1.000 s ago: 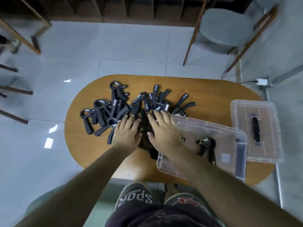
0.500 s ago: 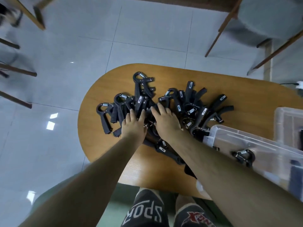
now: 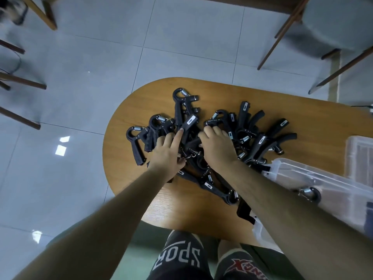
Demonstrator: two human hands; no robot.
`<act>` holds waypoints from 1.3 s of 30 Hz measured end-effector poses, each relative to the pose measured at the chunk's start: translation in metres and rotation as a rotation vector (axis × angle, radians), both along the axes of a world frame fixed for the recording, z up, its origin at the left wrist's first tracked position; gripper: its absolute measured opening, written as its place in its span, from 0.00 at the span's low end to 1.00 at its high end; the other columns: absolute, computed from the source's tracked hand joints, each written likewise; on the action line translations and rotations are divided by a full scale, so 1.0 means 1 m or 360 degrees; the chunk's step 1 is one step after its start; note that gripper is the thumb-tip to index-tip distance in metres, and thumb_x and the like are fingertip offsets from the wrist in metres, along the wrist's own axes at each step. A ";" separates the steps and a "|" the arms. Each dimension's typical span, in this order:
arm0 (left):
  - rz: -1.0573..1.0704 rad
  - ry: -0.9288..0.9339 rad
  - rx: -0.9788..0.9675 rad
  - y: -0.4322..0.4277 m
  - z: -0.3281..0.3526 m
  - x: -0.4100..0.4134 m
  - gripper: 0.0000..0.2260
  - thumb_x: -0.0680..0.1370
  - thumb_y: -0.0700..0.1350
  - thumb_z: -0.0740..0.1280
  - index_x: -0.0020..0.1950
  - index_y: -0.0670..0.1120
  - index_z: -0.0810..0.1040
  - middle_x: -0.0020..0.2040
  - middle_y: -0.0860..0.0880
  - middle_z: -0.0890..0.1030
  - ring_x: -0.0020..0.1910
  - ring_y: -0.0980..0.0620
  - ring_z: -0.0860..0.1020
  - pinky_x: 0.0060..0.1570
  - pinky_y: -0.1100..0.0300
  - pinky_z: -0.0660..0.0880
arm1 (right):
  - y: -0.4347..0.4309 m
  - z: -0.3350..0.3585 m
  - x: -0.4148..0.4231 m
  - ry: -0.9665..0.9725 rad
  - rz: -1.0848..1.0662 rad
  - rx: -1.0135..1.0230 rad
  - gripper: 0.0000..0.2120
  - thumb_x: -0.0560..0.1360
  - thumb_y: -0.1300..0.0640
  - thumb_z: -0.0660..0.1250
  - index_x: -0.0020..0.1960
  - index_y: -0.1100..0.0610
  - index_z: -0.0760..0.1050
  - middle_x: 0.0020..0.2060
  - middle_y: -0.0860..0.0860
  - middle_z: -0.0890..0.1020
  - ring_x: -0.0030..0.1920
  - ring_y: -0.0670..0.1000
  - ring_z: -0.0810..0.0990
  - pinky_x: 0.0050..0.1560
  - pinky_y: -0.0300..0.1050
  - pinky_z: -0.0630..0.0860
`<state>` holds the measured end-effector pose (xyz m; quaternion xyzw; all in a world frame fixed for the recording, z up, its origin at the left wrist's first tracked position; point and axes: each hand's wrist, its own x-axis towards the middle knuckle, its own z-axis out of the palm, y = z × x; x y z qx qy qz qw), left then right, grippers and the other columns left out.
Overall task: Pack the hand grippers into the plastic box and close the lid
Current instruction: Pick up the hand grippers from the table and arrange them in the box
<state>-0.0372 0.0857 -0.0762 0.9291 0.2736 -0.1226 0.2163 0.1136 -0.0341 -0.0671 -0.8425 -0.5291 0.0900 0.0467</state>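
Several black hand grippers (image 3: pixel 248 128) with steel springs lie heaped on the oval wooden table (image 3: pixel 129 158). My left hand (image 3: pixel 167 154) is on the left part of the heap. Its index finger lies straight along one handle and its other fingers curl down over the grippers. My right hand (image 3: pixel 217 146) sits in the middle of the heap, with its fingers curled over a gripper and its thumb against a handle. The clear plastic box (image 3: pixel 331 178) stands open at the right, partly behind my right forearm, with one hand gripper (image 3: pixel 310 194) inside.
The clear lid (image 3: pixel 359 156) lies on the table beyond the box at the right edge. A grey chair (image 3: pixel 331 23) stands on the tiled floor behind the table, and wooden furniture legs (image 3: pixel 22 83) are at the left. My knees are under the table's near edge.
Both hands have gone from lying flat on the heap to curling their fingers into it. The view has swung left, so the box and lid now sit at the right edge.
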 end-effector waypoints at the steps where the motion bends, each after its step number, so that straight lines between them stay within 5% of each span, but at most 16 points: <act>1: -0.0002 -0.0062 -0.0025 -0.001 0.010 0.000 0.44 0.73 0.51 0.75 0.82 0.46 0.53 0.72 0.44 0.68 0.66 0.40 0.68 0.66 0.46 0.71 | -0.010 0.007 0.000 -0.0035 -0.0007 0.0089 0.10 0.70 0.62 0.77 0.50 0.58 0.80 0.47 0.53 0.79 0.49 0.57 0.78 0.48 0.50 0.76; 8: -0.0214 -0.0185 -0.0228 -0.042 0.087 0.015 0.40 0.76 0.50 0.71 0.82 0.46 0.53 0.75 0.49 0.64 0.73 0.47 0.62 0.72 0.53 0.65 | -0.093 0.065 -0.003 -0.0220 -0.0108 0.0384 0.14 0.77 0.57 0.71 0.62 0.56 0.79 0.52 0.53 0.80 0.52 0.58 0.77 0.52 0.53 0.73; 13: -0.0329 -0.0348 -0.0479 -0.102 0.119 0.028 0.35 0.76 0.51 0.72 0.80 0.45 0.62 0.75 0.51 0.66 0.74 0.53 0.64 0.71 0.54 0.69 | -0.165 0.092 -0.002 -0.0372 -0.0102 0.0424 0.11 0.80 0.58 0.64 0.61 0.53 0.81 0.52 0.53 0.81 0.50 0.58 0.78 0.48 0.53 0.73; 17: -0.0176 -0.0439 -0.0726 -0.147 0.140 0.044 0.29 0.77 0.55 0.72 0.76 0.51 0.68 0.69 0.55 0.71 0.66 0.60 0.72 0.68 0.61 0.71 | -0.223 0.109 0.001 -0.0071 -0.0327 0.0510 0.14 0.77 0.59 0.64 0.59 0.58 0.82 0.53 0.51 0.82 0.51 0.55 0.79 0.50 0.51 0.76; 22: 0.0315 -0.0552 -0.1088 -0.206 0.152 0.075 0.30 0.79 0.43 0.72 0.76 0.56 0.61 0.55 0.55 0.80 0.53 0.61 0.80 0.56 0.68 0.76 | -0.270 0.127 0.002 0.0611 -0.0827 0.0587 0.08 0.80 0.56 0.67 0.55 0.58 0.79 0.48 0.50 0.83 0.50 0.53 0.81 0.49 0.46 0.77; 24: 0.0459 -0.0567 -0.1184 -0.230 0.148 0.085 0.22 0.79 0.41 0.71 0.68 0.54 0.66 0.53 0.53 0.81 0.50 0.57 0.82 0.54 0.59 0.79 | -0.286 0.128 0.005 0.0926 -0.1097 0.0550 0.11 0.80 0.55 0.69 0.61 0.56 0.76 0.47 0.42 0.81 0.51 0.47 0.82 0.54 0.44 0.78; 26: 0.0493 -0.0553 -0.1187 -0.251 0.139 0.092 0.14 0.79 0.41 0.70 0.60 0.52 0.71 0.53 0.52 0.81 0.48 0.53 0.83 0.52 0.49 0.82 | -0.301 0.126 0.009 0.1184 -0.1311 0.0497 0.26 0.77 0.54 0.73 0.72 0.54 0.68 0.46 0.38 0.80 0.50 0.41 0.81 0.55 0.43 0.79; 29: 0.0501 -0.0429 -0.1165 -0.278 0.125 0.101 0.11 0.80 0.38 0.67 0.57 0.53 0.75 0.50 0.57 0.81 0.47 0.63 0.81 0.53 0.57 0.80 | -0.319 0.114 0.016 0.1294 -0.1374 0.0310 0.46 0.75 0.54 0.75 0.82 0.46 0.49 0.50 0.43 0.82 0.51 0.44 0.81 0.52 0.40 0.76; 33: 0.0410 -0.0230 -0.1053 -0.306 0.100 0.106 0.18 0.78 0.39 0.68 0.63 0.55 0.75 0.60 0.55 0.79 0.59 0.57 0.78 0.59 0.60 0.75 | -0.326 0.084 0.018 0.1268 -0.1313 0.0108 0.28 0.75 0.54 0.72 0.73 0.48 0.68 0.56 0.48 0.82 0.58 0.52 0.80 0.57 0.51 0.78; 36: 0.0450 -0.0087 -0.0883 -0.316 0.081 0.102 0.24 0.78 0.38 0.68 0.73 0.49 0.70 0.70 0.50 0.73 0.66 0.50 0.74 0.60 0.60 0.69 | -0.318 0.060 0.020 0.1246 -0.1343 -0.0006 0.28 0.75 0.54 0.72 0.73 0.48 0.67 0.53 0.48 0.82 0.53 0.53 0.81 0.51 0.51 0.79; 39: 0.0422 0.0102 -0.0718 -0.320 0.065 0.094 0.23 0.80 0.37 0.63 0.75 0.45 0.68 0.72 0.47 0.69 0.64 0.47 0.74 0.57 0.59 0.69 | -0.301 0.038 0.021 0.1089 -0.1343 -0.0078 0.28 0.74 0.56 0.71 0.72 0.46 0.67 0.54 0.49 0.82 0.51 0.55 0.82 0.42 0.49 0.76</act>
